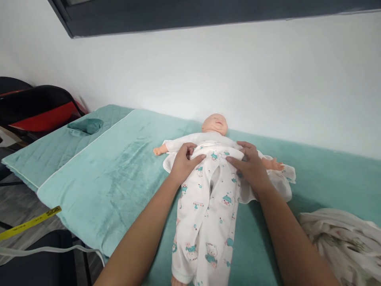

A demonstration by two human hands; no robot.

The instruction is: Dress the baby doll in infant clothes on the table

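A baby doll lies on its back on a green-covered bed, its head toward the wall. White baby pants with teal and pink animal prints cover its legs and reach up to its belly. My left hand grips the waistband at one side, thumb on top and fingertips partly hidden in the cloth. On the other side, my right hand holds the same waistband, fingers curled over the edge. A white top is on the doll's upper body, its loose panels spread beneath both arms.
At the lower right lies a crumpled patterned cloth. The green bed cover stretches left to a face hole. Black and red chairs stand beyond. A yellow strip and a pale cord hang at the left.
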